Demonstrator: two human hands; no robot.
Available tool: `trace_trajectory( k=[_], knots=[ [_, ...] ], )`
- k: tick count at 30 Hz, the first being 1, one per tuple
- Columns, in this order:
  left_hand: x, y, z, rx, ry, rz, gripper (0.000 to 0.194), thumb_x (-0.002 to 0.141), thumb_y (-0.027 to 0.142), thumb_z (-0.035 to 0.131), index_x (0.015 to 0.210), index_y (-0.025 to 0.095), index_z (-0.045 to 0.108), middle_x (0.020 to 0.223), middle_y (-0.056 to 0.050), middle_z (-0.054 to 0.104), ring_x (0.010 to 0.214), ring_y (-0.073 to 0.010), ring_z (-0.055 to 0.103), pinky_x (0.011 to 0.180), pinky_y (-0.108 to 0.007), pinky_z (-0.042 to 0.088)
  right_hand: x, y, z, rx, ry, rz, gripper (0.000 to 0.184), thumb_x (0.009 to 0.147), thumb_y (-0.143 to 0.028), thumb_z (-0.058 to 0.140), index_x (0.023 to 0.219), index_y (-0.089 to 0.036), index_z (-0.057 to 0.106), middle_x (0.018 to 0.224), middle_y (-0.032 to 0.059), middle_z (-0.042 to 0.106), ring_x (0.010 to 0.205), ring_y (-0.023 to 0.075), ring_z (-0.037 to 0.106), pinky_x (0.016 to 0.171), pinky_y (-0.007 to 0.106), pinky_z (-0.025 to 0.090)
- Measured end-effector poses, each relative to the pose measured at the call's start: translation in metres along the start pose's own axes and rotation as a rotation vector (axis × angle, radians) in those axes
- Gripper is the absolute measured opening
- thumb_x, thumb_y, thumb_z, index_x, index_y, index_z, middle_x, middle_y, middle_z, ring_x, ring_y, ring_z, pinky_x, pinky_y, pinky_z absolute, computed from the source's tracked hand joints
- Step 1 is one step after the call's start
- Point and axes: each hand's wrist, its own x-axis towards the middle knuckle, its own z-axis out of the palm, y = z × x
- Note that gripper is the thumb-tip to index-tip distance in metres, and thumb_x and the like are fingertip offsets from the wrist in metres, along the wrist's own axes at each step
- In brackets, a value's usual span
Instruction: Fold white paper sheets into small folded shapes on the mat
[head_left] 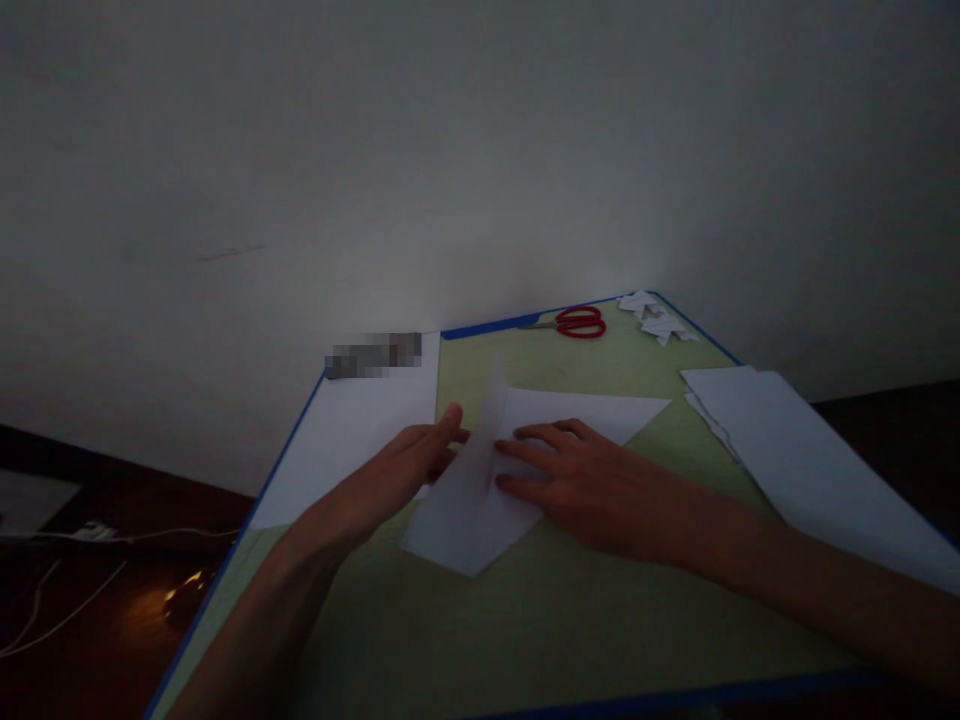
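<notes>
A sheet of white paper [577, 402] lies folded on the green table, with a sharp corner pointing right. Its left part stands up as a raised flap [457, 510]. Against the outer side of that flap is my left hand [416, 455], thumb up and apart from the fingers, whose tips are partly hidden behind the paper. My right hand [574, 480] rests on the paper just right of the fold, its fingers spread and pointing left. Neither hand is closed round anything.
Red-handled scissors [579, 323] lie at the table's back edge. Two small folded paper pieces [664, 328] sit in the far right corner. A stack of white paper [810, 450] lies right, and another white sheet [345, 430] left. A wall [480, 180] stands behind the table.
</notes>
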Motion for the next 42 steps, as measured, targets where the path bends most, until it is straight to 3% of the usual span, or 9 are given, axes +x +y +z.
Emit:
trace_trajectory(
  k=[3, 7, 14, 19, 25, 33, 37, 42],
  knots=[
    [-0.001, 0.001, 0.000, 0.008, -0.012, 0.015, 0.051, 0.094, 0.060, 0.052, 0.093, 0.017, 0.080, 0.075, -0.010, 0.075, 0.068, -0.0281, 0.065, 0.063, -0.033, 0.044, 0.002, -0.003, 0.000, 0.032, -0.003, -0.024, 0.030, 0.096, -0.010, 0.052, 0.123, -0.016, 0.063, 0.142, 0.0157, 0.058, 0.127, 0.0316, 0.054, 0.101, 0.054, 0.047],
    [0.001, -0.006, -0.001, -0.028, -0.010, 0.021, 0.053, 0.095, 0.060, 0.050, 0.104, 0.017, 0.079, 0.079, -0.011, 0.076, 0.066, -0.0275, 0.065, 0.059, -0.033, 0.042, 0.004, -0.005, -0.002, 0.048, -0.019, -0.043, 0.030, 0.096, -0.009, 0.051, 0.123, -0.014, 0.063, 0.137, 0.0154, 0.061, 0.122, 0.0309, 0.057, 0.098, 0.052, 0.049],
    [-0.002, -0.007, 0.000, -0.189, 0.024, -0.007, 0.056, 0.091, 0.064, 0.054, 0.112, 0.018, 0.078, 0.082, -0.011, 0.078, 0.087, -0.0335, 0.070, 0.074, -0.038, 0.049, 0.004, -0.007, -0.005, 0.037, -0.036, -0.046, 0.029, 0.096, -0.012, 0.054, 0.123, -0.018, 0.063, 0.141, 0.0132, 0.060, 0.123, 0.0302, 0.056, 0.097, 0.050, 0.050],
    [-0.031, -0.013, 0.013, -0.218, 0.118, -0.053, 0.068, 0.087, 0.070, 0.057, 0.118, 0.013, 0.074, 0.095, -0.014, 0.079, 0.095, -0.0366, 0.071, 0.080, -0.042, 0.051, 0.001, -0.012, -0.006, 0.020, -0.046, -0.058, 0.036, 0.093, -0.009, 0.054, 0.128, -0.015, 0.060, 0.142, 0.0162, 0.058, 0.124, 0.0318, 0.056, 0.098, 0.051, 0.051],
    [-0.070, -0.031, 0.039, -0.463, 0.205, 0.009, 0.064, 0.093, 0.065, 0.052, 0.127, 0.013, 0.069, 0.106, -0.014, 0.077, 0.108, -0.0358, 0.068, 0.094, -0.046, 0.050, -0.001, -0.020, -0.008, 0.040, -0.024, -0.047, 0.048, 0.090, -0.007, 0.057, 0.137, -0.016, 0.056, 0.143, 0.0175, 0.058, 0.129, 0.0313, 0.054, 0.100, 0.051, 0.049],
    [-0.074, -0.051, 0.076, -0.647, 0.230, 0.215, 0.074, 0.090, 0.072, 0.052, 0.132, 0.012, 0.065, 0.137, -0.018, 0.064, 0.140, -0.0363, 0.046, 0.117, -0.050, 0.033, -0.004, -0.043, -0.004, 0.009, -0.013, 0.073, 0.048, 0.091, -0.007, 0.056, 0.138, -0.016, 0.058, 0.146, 0.0200, 0.055, 0.133, 0.0313, 0.053, 0.107, 0.051, 0.046],
    [-0.074, -0.055, 0.080, -0.704, 0.178, 0.264, 0.077, 0.087, 0.078, 0.050, 0.134, 0.019, 0.065, 0.153, -0.013, 0.052, 0.150, -0.0315, 0.035, 0.124, -0.047, 0.025, -0.005, -0.053, -0.002, 0.028, -0.006, 0.112, 0.049, 0.092, -0.007, 0.052, 0.141, -0.012, 0.057, 0.147, 0.0215, 0.054, 0.137, 0.0323, 0.049, 0.111, 0.052, 0.043],
    [-0.071, -0.044, 0.073, -0.767, 0.155, 0.209, 0.076, 0.089, 0.079, 0.046, 0.137, 0.022, 0.063, 0.154, -0.011, 0.050, 0.151, -0.0308, 0.034, 0.121, -0.047, 0.032, -0.005, -0.058, -0.003, 0.074, -0.002, 0.128, 0.048, 0.092, -0.007, 0.051, 0.139, -0.013, 0.059, 0.144, 0.0184, 0.058, 0.138, 0.0284, 0.050, 0.116, 0.048, 0.040]
  ],
)
